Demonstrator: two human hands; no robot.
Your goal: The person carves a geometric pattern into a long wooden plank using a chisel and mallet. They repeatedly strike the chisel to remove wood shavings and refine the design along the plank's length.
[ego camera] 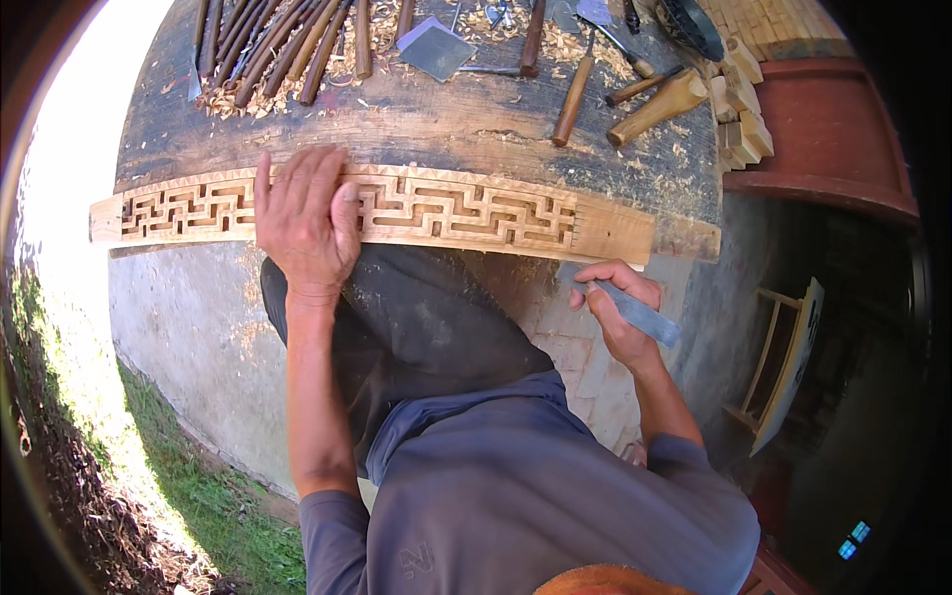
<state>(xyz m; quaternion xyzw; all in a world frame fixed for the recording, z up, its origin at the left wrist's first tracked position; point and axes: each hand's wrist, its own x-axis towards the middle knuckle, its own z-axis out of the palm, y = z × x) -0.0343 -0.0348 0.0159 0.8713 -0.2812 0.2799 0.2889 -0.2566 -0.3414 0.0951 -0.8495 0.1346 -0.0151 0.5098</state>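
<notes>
A long wooden board lies along the near edge of the workbench, its face carved with an angular fretwork of deep slots and its far edge cut in a zigzag border. My left hand lies flat across the fretwork left of the middle, fingertips reaching past the far edge and thumb apart. Beside the board's plain right end, my right hand grips a flat grey strip, perhaps an abrasive stick. The strip slants, and its upper end is close under the board's near edge; contact cannot be told.
On the shavings-strewn workbench are several wooden-handled carving tools, grey abrasive sheets, a single wooden-handled tool and a wooden mallet. Wood blocks are stacked at right. A wooden frame stands on the floor.
</notes>
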